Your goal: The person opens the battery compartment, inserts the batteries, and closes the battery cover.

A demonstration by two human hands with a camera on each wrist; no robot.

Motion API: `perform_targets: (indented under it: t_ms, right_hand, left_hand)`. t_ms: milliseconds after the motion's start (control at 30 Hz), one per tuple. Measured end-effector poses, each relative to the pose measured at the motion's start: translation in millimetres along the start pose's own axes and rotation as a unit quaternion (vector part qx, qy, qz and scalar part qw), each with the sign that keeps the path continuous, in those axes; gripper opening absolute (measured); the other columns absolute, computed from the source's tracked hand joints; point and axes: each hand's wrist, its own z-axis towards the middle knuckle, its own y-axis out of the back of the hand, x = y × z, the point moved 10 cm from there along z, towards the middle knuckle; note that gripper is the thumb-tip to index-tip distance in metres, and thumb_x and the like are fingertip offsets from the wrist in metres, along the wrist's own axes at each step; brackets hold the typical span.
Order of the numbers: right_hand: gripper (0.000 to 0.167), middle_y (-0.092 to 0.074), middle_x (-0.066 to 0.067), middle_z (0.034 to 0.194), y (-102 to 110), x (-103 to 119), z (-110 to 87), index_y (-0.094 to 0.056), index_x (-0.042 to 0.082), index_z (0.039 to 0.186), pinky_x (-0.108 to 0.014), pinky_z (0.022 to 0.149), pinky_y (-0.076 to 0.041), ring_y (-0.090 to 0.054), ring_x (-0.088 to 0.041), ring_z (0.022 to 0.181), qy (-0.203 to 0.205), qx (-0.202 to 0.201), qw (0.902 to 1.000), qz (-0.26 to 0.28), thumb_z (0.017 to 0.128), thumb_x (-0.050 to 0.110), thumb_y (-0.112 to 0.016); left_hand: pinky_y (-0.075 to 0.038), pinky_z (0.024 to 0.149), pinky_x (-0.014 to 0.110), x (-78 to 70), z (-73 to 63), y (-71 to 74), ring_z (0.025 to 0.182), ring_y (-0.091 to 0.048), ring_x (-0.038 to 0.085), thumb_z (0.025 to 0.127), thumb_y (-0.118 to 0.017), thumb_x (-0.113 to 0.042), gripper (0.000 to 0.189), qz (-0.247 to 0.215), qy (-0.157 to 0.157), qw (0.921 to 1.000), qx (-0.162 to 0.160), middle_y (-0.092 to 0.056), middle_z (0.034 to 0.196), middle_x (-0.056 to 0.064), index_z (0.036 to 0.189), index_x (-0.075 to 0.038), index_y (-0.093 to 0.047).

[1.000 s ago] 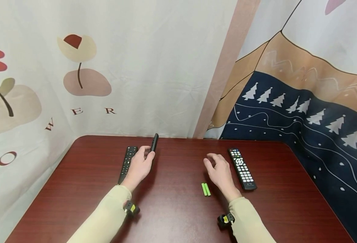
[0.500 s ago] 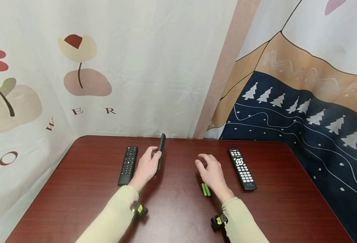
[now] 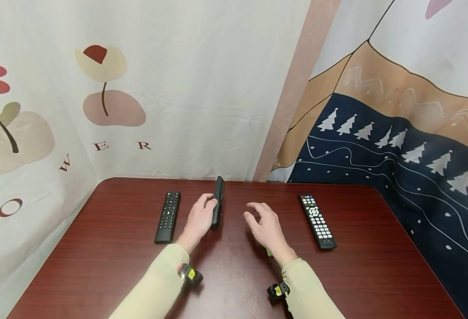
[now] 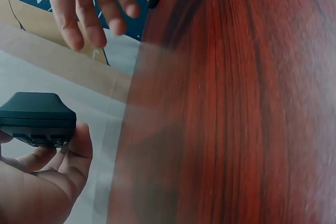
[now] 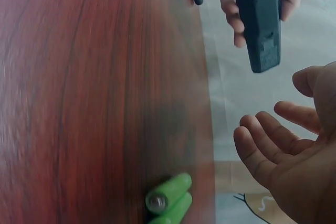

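My left hand (image 3: 199, 218) grips a black remote control (image 3: 218, 203), raised off the table and turned on edge. Its buttons face the palm in the left wrist view, where the remote's end (image 4: 37, 109) points at the camera. From the right wrist, the held remote's back (image 5: 260, 22) shows, with a cover near one end. My right hand (image 3: 266, 226) hovers to the right of it, fingers loosely bent and holding nothing. Two green batteries (image 5: 170, 195) lie side by side on the table below the right hand, which mostly hides them in the head view.
A second black remote (image 3: 168, 217) lies left of my left hand. Another remote with white buttons (image 3: 317, 221) lies right of my right hand. The dark red table (image 3: 110, 266) ends at a printed curtain (image 3: 202, 110) along the back.
My left hand has carried the remote to the right, uncovering the remote lying on the left. My right hand has shifted left, now partly covering the batteries in the head view.
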Motion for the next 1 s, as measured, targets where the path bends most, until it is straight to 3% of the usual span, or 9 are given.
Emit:
perform_targets:
  t_ms: [200, 500, 733, 1000]
  right_hand:
    - [0.026, -0.068, -0.016, 0.110, -9, 9, -0.5, -0.071, 0.004, 0.123, -0.050, 0.083, -0.058, -0.069, -0.025, 0.095, 0.013, 0.012, 0.9996, 0.023, 0.098, 0.012, -0.068]
    - [0.027, -0.068, -0.017, 0.108, -17, 15, -1.6, -0.070, 0.003, 0.123, -0.049, 0.083, -0.058, -0.070, -0.025, 0.092, 0.019, 0.018, 0.9990, 0.037, 0.097, 0.010, -0.067]
    - [0.028, -0.066, -0.011, 0.105, -22, 17, -0.6, -0.069, 0.001, 0.124, -0.049, 0.083, -0.059, -0.069, -0.023, 0.092, 0.018, 0.017, 0.9982, 0.055, 0.097, 0.009, -0.068]
    - [0.031, -0.065, -0.015, 0.109, -23, 21, -1.2, -0.069, 0.001, 0.127, -0.047, 0.082, -0.059, -0.069, -0.025, 0.092, 0.028, 0.014, 0.9975, 0.063, 0.097, 0.009, -0.068]
  left_hand:
    - [-0.052, 0.071, 0.029, 2.1, -2.2, -8.3, 0.079, -0.069, 0.018, 0.106, -0.046, -0.020, 0.034, -0.059, 0.013, 0.9981, 0.011, -0.073, 0.098, 0.016, 0.128, -0.003, -0.063]
    - [-0.050, 0.072, 0.028, 5.3, -6.6, -19.9, 0.079, -0.069, 0.017, 0.107, -0.046, -0.023, 0.034, -0.110, 0.041, 0.9929, 0.018, -0.071, 0.101, 0.017, 0.128, -0.004, -0.063]
    - [-0.050, 0.078, 0.028, 4.8, -9.7, -27.1, 0.089, -0.068, 0.022, 0.107, -0.045, -0.023, 0.036, -0.138, 0.045, 0.9892, 0.018, -0.070, 0.112, 0.019, 0.129, -0.001, -0.063]
    - [-0.047, 0.086, 0.030, 4.1, -15.3, -34.0, 0.108, -0.062, 0.028, 0.107, -0.044, -0.023, 0.036, -0.151, 0.058, 0.9867, 0.020, -0.067, 0.125, 0.019, 0.129, -0.002, -0.064]
